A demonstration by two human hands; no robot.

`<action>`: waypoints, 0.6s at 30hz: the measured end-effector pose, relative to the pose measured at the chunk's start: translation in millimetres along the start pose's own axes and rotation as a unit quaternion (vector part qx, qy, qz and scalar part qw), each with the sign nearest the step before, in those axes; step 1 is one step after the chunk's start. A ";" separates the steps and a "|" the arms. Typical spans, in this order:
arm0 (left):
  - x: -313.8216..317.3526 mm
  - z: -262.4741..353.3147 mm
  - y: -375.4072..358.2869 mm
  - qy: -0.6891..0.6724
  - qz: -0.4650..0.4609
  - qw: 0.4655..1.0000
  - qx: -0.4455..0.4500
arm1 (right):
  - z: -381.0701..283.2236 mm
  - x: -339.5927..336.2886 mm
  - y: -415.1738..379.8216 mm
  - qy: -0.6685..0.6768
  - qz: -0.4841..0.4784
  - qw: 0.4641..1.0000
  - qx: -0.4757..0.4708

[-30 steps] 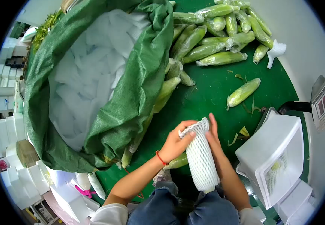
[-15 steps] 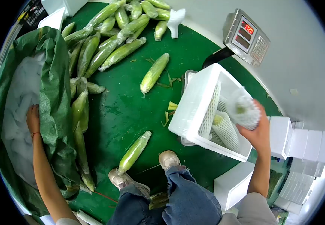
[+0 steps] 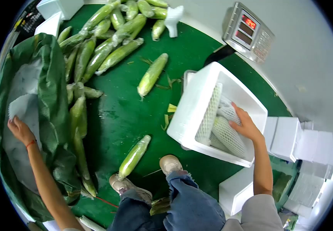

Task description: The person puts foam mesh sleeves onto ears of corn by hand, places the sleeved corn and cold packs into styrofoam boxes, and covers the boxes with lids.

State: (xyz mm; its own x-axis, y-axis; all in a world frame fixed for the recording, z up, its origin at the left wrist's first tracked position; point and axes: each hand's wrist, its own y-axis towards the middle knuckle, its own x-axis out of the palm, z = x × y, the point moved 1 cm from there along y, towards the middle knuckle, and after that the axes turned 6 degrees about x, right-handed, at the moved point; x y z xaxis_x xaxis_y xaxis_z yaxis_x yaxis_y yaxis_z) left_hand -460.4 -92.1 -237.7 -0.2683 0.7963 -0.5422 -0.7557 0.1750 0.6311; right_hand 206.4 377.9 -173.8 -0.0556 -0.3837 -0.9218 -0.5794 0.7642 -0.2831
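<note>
My left hand (image 3: 21,130) is inside the green woven bag (image 3: 51,88), its fingers closed on the edge of a white foam net sleeve (image 3: 25,107). More white sleeves lie beneath it. Over at the right, my right hand (image 3: 247,125) reaches into a white foam box (image 3: 191,111), thumb and fingers on the end of a corn cob in a foam net (image 3: 228,109). Beside that cob lies another netted corn cob (image 3: 228,134), and a further netted one (image 3: 209,115) rests along the box's left wall. The box sits tilted in view on a scale.
A scale display (image 3: 249,30) with red digits stands behind the box. Film-wrapped corn cobs (image 3: 112,46) are heaped at the back left. Single cobs lie on the green floor, one by my shoe (image 3: 126,184). White foam boxes (image 3: 283,138) stand at the right.
My right hand has lowered the netted corn cob into the box. My left hand has shifted left and slightly down in view, lifting a foam net sleeve from the others.
</note>
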 end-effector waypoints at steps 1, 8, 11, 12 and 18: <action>-15.4 43.5 -5.3 -0.051 0.088 0.995 0.014 | 1.3 12.0 3.4 0.015 0.008 1.000 -0.016; -18.0 265.7 -136.7 -0.260 -0.110 0.952 -0.117 | -240.9 54.5 -41.9 0.514 -0.165 0.797 -0.270; 5.2 284.5 -184.5 -0.502 -0.300 0.707 -0.398 | -275.5 190.3 28.8 0.373 0.035 0.916 -0.144; 7.1 280.0 -206.5 -0.510 -0.334 0.664 -0.432 | -276.1 214.5 64.7 0.346 0.084 0.932 -0.059; -32.4 249.9 -281.3 -0.428 -0.492 0.559 -0.513 | -270.1 246.9 195.3 0.279 0.275 0.894 0.217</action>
State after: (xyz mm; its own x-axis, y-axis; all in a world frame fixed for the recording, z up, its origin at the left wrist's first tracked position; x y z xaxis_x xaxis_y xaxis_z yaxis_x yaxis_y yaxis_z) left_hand -89.8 -22.5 -259.0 0.6299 0.6695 0.3937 -0.3487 0.6967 -0.6269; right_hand -140.1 292.4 -385.1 -0.7023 0.0058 -0.7119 0.0234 0.9996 -0.0149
